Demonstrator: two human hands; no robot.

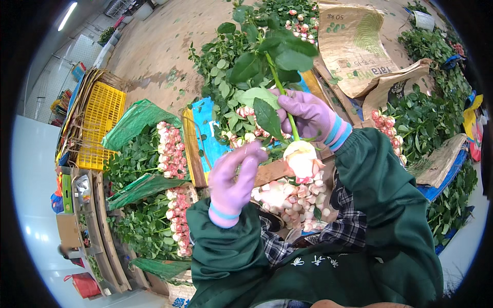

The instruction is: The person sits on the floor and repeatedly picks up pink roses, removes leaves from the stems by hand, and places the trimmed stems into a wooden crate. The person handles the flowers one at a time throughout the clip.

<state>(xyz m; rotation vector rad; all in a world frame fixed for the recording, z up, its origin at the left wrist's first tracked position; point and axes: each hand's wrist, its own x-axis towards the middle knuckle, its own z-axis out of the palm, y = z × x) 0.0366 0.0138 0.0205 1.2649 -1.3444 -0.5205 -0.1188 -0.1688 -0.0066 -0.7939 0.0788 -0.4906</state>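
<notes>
My right hand [308,109], in a lilac glove with a striped cuff, grips the green stem [276,75] of a single rose. Its cream and pink bloom [303,161] hangs downward, while the leafy end [269,50] points away from me. Just left of the bloom is my left hand [235,173], gloved alike, slightly blurred and holding nothing, with its fingers partly apart. Beneath the bloom lies a heap of loose petals [292,200] between my legs. More leafy rose stems [221,82] lie beyond my hands, some of their blooms hidden behind the gloves.
Bundled roses [171,150] with green wrapping sheets [140,123] line the left side, near a yellow plastic crate [101,123]. At right are more rose stems [420,123] and printed paper sacks [350,50]. A wooden board [194,148] stands close to my left hand.
</notes>
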